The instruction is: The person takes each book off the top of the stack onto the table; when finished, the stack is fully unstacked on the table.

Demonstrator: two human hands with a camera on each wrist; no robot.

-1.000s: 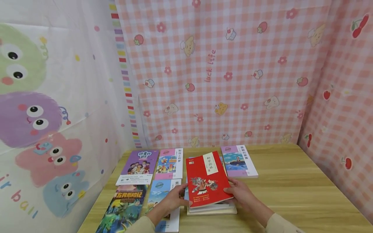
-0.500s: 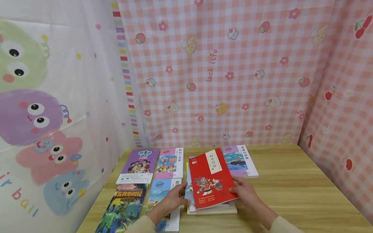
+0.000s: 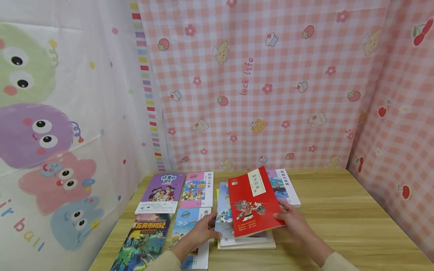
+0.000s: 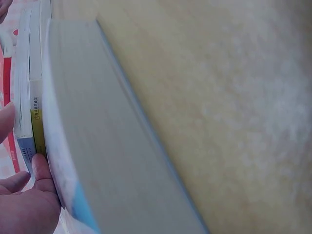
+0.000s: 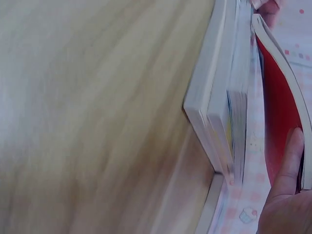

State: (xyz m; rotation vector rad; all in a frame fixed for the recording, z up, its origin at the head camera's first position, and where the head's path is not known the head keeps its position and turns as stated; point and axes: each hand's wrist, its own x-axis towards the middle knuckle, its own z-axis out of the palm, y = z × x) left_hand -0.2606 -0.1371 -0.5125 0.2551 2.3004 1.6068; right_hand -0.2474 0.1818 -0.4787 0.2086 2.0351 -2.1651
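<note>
My right hand (image 3: 292, 221) grips a thin red paperback book (image 3: 242, 192) by its lower right edge. The right wrist view shows the red book (image 5: 282, 105) bent slightly and held apart from a stack of books (image 5: 219, 78), a finger (image 5: 291, 161) against its red cover. Beneath it in the head view, a blue-covered book (image 3: 222, 212) lies on that stack, partly hidden. Beside the stack's left side is my left hand (image 3: 202, 230); in the left wrist view its fingertips (image 4: 43, 168) touch the spines, and its thumb is near the top book's edge.
Left of the stack lie a purple book (image 3: 162, 188), a pink-and-white book (image 3: 196, 190), a dark green illustrated book (image 3: 145, 241) and a blue-and-white book (image 3: 200, 259). A lilac book (image 3: 288, 195) lies behind right. Wooden table (image 3: 356, 226) extends rightward; patterned cloths (image 3: 257, 105) surround it.
The red book has moved right and slightly away in my right hand, uncovering more of the blue book and covering part of the lilac one. My left hand has let go of it and stays beside the stack.
</note>
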